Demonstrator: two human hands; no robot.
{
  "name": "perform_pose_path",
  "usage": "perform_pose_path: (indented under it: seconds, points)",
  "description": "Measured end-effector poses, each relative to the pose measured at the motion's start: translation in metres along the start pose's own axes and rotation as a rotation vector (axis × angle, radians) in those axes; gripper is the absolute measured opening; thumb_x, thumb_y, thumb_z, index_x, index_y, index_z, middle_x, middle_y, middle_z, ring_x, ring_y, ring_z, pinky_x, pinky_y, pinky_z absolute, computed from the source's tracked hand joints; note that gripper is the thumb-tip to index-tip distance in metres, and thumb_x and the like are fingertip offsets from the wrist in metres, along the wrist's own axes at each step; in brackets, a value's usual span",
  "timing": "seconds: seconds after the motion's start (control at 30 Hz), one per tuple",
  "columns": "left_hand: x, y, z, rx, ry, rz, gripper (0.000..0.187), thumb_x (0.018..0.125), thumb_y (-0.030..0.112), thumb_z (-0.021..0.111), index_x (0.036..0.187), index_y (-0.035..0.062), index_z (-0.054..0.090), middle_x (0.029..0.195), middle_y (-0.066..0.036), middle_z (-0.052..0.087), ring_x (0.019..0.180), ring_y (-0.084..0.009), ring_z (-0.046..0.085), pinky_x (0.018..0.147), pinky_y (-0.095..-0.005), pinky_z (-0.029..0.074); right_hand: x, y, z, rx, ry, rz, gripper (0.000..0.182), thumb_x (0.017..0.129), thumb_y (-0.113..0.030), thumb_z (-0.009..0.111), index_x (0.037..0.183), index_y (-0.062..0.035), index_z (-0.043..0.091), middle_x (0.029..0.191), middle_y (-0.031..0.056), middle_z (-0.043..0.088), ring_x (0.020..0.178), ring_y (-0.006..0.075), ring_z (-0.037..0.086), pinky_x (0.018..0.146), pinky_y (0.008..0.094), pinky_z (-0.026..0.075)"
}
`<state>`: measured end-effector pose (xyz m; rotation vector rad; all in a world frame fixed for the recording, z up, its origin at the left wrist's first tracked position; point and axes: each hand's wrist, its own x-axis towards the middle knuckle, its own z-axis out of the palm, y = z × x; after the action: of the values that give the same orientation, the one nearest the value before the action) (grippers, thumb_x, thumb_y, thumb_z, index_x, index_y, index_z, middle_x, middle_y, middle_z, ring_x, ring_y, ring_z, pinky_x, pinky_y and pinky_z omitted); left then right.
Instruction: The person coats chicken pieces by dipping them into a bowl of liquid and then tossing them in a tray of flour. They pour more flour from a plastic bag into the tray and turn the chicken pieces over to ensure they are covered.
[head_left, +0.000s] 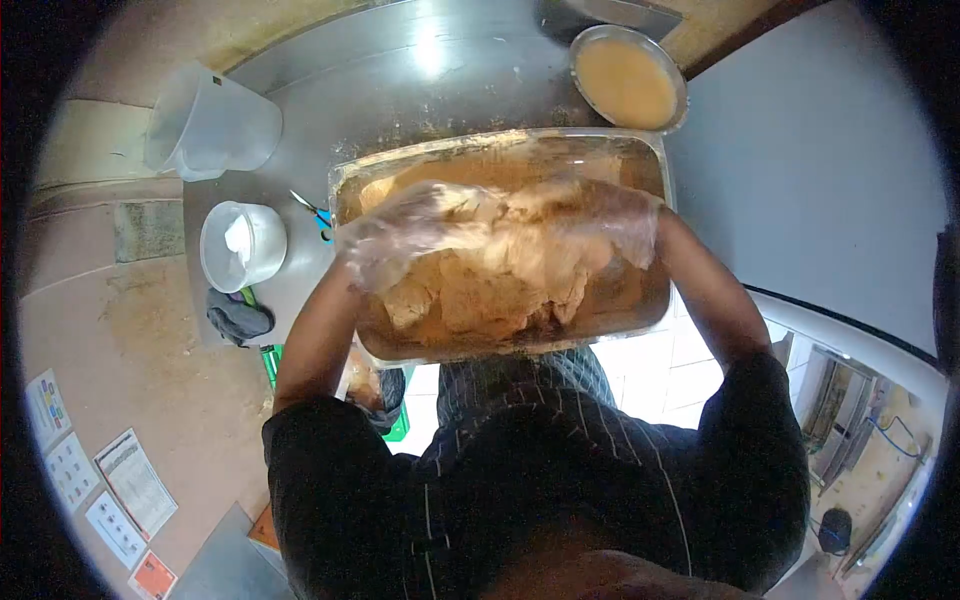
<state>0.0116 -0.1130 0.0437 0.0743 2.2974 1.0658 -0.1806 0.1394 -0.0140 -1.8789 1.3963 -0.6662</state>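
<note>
A large rectangular tub (500,352) holds brownish-orange powder and several coated pieces (480,290) that look like meat. Both hands are inside it, in clear plastic gloves dusted with the powder. My left hand (430,220) is over the pieces on the left side, smeared by motion. On the right side, my right hand (600,215) reaches in toward the middle of the tub, also blurred. The fingers of both hands are hidden by powder and blur, so what they grip cannot be made out.
Behind the tub on the steel table (380,90) stands a round bowl of orange-tan liquid (625,80). At the left are a clear plastic container (230,125), a white tub with white powder (262,240), scissors (310,207) and a dark cloth (238,318).
</note>
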Motion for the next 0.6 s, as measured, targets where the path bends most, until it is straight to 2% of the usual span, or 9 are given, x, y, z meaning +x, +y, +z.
perform_pose_path:
  seconds: [0.03, 0.07, 0.13, 0.17, 0.2, 0.23, 0.37, 0.53, 0.6]
  points:
    - [0.014, -0.076, 0.035, -0.445, 0.184, 0.671, 0.053, 0.097, 0.015, 0.052, 0.143, -0.0037, 0.036, 0.146, -0.017, 0.044, 0.129, -0.02, 0.049, 0.108, -0.0336, 0.043, -0.002, -0.036, -0.004, 0.222, 0.09, 0.251, 0.043, 0.097, -0.03, 0.054, 0.136, -0.0113, 0.054, 0.14, 0.0122, 0.051, 0.126, 0.0234, 0.051, 0.108, 0.0381, 0.04]
    - [0.007, -0.116, 0.055, -0.437, 0.188, 0.679, 0.053, 0.097, 0.015, 0.052, 0.143, -0.0037, 0.036, 0.146, -0.017, 0.044, 0.129, -0.02, 0.049, 0.108, -0.0336, 0.043, -0.003, -0.055, -0.008, 0.439, 0.182, 0.498, 0.046, 0.101, -0.036, 0.046, 0.14, -0.0116, 0.049, 0.146, 0.0115, 0.046, 0.13, 0.0246, 0.048, 0.111, 0.036, 0.037]
    - [-0.012, -0.178, 0.086, -0.422, 0.738, 0.064, 0.047, 0.098, 0.011, 0.049, 0.141, -0.005, 0.039, 0.144, -0.012, 0.046, 0.13, -0.0193, 0.047, 0.11, -0.0291, 0.04, -0.026, -0.052, -0.002, 0.235, 0.232, 0.628, 0.047, 0.101, -0.04, 0.046, 0.14, -0.0138, 0.05, 0.145, 0.0107, 0.047, 0.131, 0.024, 0.047, 0.111, 0.0351, 0.038]
    - [-0.01, -0.227, 0.111, -0.421, 0.739, 0.065, 0.047, 0.098, 0.011, 0.049, 0.141, -0.005, 0.039, 0.144, -0.012, 0.046, 0.13, -0.0193, 0.047, 0.11, -0.0291, 0.04, -0.035, -0.059, 0.003, 0.272, 0.407, 0.773, 0.048, 0.101, -0.041, 0.047, 0.14, -0.014, 0.049, 0.146, 0.0102, 0.046, 0.13, 0.0243, 0.047, 0.11, 0.0345, 0.038]
    - [-0.004, -0.278, 0.136, 0.301, 0.575, -0.125, 0.047, 0.097, 0.013, 0.05, 0.141, -0.0007, 0.042, 0.146, -0.011, 0.046, 0.129, -0.0169, 0.048, 0.105, -0.0305, 0.043, -0.04, -0.064, 0.009, 0.31, 0.581, 0.917, 0.049, 0.101, -0.042, 0.048, 0.141, -0.0141, 0.049, 0.147, 0.0097, 0.045, 0.129, 0.0246, 0.048, 0.109, 0.0338, 0.039]
    - [0.002, -0.303, 0.143, 1.016, 0.361, -0.308, 0.047, 0.096, 0.015, 0.051, 0.141, 0.0037, 0.044, 0.147, -0.01, 0.045, 0.127, -0.0145, 0.049, 0.1, -0.032, 0.046, -0.049, -0.052, 0.021, 0.239, 0.573, 1.017, 0.05, 0.1, -0.043, 0.047, 0.141, -0.0143, 0.048, 0.147, 0.0097, 0.044, 0.129, 0.0248, 0.048, 0.109, 0.0347, 0.039]
    - [0.005, -0.203, 0.118, -0.075, 0.378, -0.364, 0.045, 0.097, 0.015, 0.051, 0.139, 0.0031, 0.045, 0.144, -0.011, 0.047, 0.125, -0.0155, 0.05, 0.099, -0.0327, 0.047, -0.066, -0.006, 0.091, 0.24, 0.25, 1.222, 0.054, 0.1, -0.048, 0.046, 0.142, -0.0148, 0.046, 0.148, 0.0095, 0.043, 0.13, 0.0254, 0.046, 0.109, 0.0384, 0.039]
    - [0.017, -0.118, 0.116, -0.932, 0.408, -0.253, 0.043, 0.097, 0.016, 0.05, 0.137, 0.0024, 0.047, 0.141, -0.012, 0.049, 0.123, -0.0167, 0.051, 0.097, -0.0337, 0.047, -0.044, 0.056, 0.156, 0.773, 0.404, 1.236, 0.059, 0.099, -0.053, 0.045, 0.144, -0.0154, 0.045, 0.149, 0.0094, 0.041, 0.13, 0.0261, 0.045, 0.108, 0.042, 0.039]
    - [0.03, -0.105, 0.108, -1.072, 0.429, -0.184, 0.042, 0.097, 0.016, 0.05, 0.136, 0.0022, 0.048, 0.14, -0.012, 0.049, 0.121, -0.0172, 0.052, 0.096, -0.0341, 0.047, -0.026, 0.069, 0.161, 1.647, 0.629, 0.879, 0.07, 0.096, -0.064, 0.039, 0.148, -0.0173, 0.037, 0.154, 0.0098, 0.034, 0.136, 0.0281, 0.038, 0.11, 0.0524, 0.032]
